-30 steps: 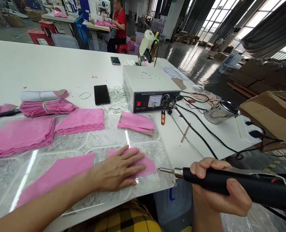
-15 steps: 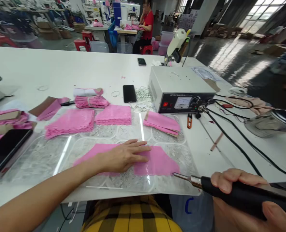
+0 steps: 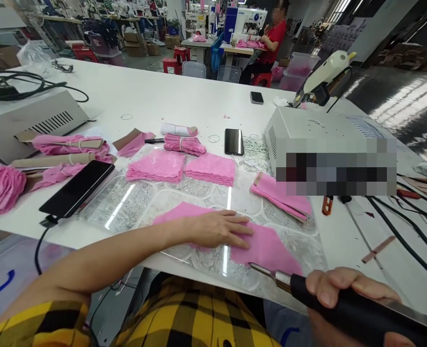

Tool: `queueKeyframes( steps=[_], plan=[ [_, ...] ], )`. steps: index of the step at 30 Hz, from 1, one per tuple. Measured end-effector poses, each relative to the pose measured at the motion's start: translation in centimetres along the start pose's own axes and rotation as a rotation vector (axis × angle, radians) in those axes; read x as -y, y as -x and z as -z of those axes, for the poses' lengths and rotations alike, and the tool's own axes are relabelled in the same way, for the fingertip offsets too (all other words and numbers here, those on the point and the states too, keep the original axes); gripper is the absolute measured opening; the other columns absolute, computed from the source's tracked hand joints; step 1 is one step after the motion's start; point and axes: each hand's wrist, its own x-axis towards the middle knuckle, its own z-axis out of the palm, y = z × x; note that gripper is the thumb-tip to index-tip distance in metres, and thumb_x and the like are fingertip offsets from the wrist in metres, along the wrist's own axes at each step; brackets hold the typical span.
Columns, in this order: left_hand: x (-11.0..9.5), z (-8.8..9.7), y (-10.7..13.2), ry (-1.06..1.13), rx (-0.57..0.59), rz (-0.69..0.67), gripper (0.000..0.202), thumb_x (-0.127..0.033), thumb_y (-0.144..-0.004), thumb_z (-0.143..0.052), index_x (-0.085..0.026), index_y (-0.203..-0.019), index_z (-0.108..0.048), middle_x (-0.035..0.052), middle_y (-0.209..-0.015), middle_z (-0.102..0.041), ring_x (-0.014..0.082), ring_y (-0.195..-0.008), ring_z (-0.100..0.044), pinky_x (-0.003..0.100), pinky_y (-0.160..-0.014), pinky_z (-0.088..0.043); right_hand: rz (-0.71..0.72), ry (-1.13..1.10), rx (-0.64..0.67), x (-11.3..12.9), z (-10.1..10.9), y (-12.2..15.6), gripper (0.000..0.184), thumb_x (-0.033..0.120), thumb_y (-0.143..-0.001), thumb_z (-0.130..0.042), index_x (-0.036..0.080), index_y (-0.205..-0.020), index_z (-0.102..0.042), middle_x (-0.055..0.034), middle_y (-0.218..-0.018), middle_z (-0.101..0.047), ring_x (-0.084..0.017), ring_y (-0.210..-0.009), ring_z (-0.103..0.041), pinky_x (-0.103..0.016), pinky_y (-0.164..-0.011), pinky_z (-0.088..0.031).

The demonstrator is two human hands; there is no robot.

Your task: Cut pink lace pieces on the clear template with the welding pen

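- White counter (image 3: 184, 103), stretching across in front of me.
- Glossy marbled sheet (image 3: 101, 207), flat along the counter's near side.
- Pale metal box (image 3: 307, 123), standing to my right on the counter; its front is blurred out.
- Black handheld tool (image 3: 365, 308), low on my right. The fingers of my right hand (image 3: 350, 282) are wrapped around its body. Its narrow metal tip (image 3: 259, 270) points left, at the lower edge of a pink piece; I cannot tell whether they touch.
- Right pink piece (image 3: 271, 248), lying flat on the sheet. My left hand (image 3: 211, 229) is palm down, fingers spread and grasping nothing, fingertips over this piece's left side.
- Left pink piece (image 3: 180, 211), flat beside it, partly hidden under my left hand and forearm.
- Two pink stacks (image 3: 155, 165), side by side, just beyond.
- Black phone (image 3: 234, 141), behind those stacks, to the right.
- Orange-handled clippers (image 3: 328, 206), near the box's front.
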Motion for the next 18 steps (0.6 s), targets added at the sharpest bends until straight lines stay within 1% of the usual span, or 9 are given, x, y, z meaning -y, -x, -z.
queueKeyframes(
  steps=[2,5,10,13,18],
  plan=[
    [-0.1,0.1,-0.1,-0.008,0.009,0.006,0.052,0.000,-0.089,-0.045,-0.026,-0.133,-0.057,-0.0003,-0.148,-0.043,0.0209,-0.144,-0.026,0.040,-0.120,-0.022,0.037,-0.004,0.057,-0.5,-0.4,-0.1,0.028,0.046,-0.071,-0.049,0.025,-0.085,-0.060,-0.0014,-0.074,-0.052,-0.015,-0.054,-0.040,-0.037,-0.054,-0.037],
    [-0.4,0.6,-0.2,-0.013,0.042,0.019,0.048,-0.003,-0.091,-0.047,-0.026,-0.131,-0.059,0.0005,-0.148,-0.044,0.0217,-0.143,-0.028,0.040,-0.119,-0.024,0.091,-0.014,0.094,-1.1,-1.1,-0.3,0.027,0.042,-0.071,-0.046,0.023,-0.085,-0.060,-0.0019,-0.074,-0.053,-0.014,-0.051,-0.041,-0.036,-0.052,-0.038],
    [-1.0,1.7,0.4,-0.008,0.075,0.011,0.047,-0.001,-0.087,-0.050,-0.024,-0.125,-0.064,0.0028,-0.149,-0.042,0.0254,-0.143,-0.027,0.042,-0.118,-0.026,0.087,-0.028,0.122,-1.3,-2.2,-0.4,0.026,0.040,-0.069,-0.045,0.024,-0.083,-0.060,-0.0013,-0.072,-0.052,-0.014,-0.050,-0.043,-0.036,-0.051,-0.038],
    [-1.1,1.6,1.2,0.005,0.075,0.014,0.048,0.000,-0.084,-0.053,-0.024,-0.123,-0.065,0.0028,-0.149,-0.042,0.0260,-0.143,-0.028,0.042,-0.118,-0.025,0.086,-0.042,0.143,-1.4,-2.5,-0.5,0.026,0.038,-0.068,-0.046,0.024,-0.084,-0.061,-0.0010,-0.073,-0.053,-0.014,-0.049,-0.044,-0.035,-0.050,-0.038],
    [-0.9,0.9,1.9,0.049,0.010,0.028,0.053,0.003,-0.078,-0.057,-0.026,-0.122,-0.065,0.0021,-0.147,-0.044,0.0247,-0.143,-0.029,0.041,-0.119,-0.023,0.121,-0.070,0.178,-1.9,-2.6,-0.8,0.030,0.039,-0.069,-0.045,0.023,-0.088,-0.063,-0.0013,-0.074,-0.054,-0.014,-0.048,-0.044,-0.035,-0.048,-0.037]
  ],
)
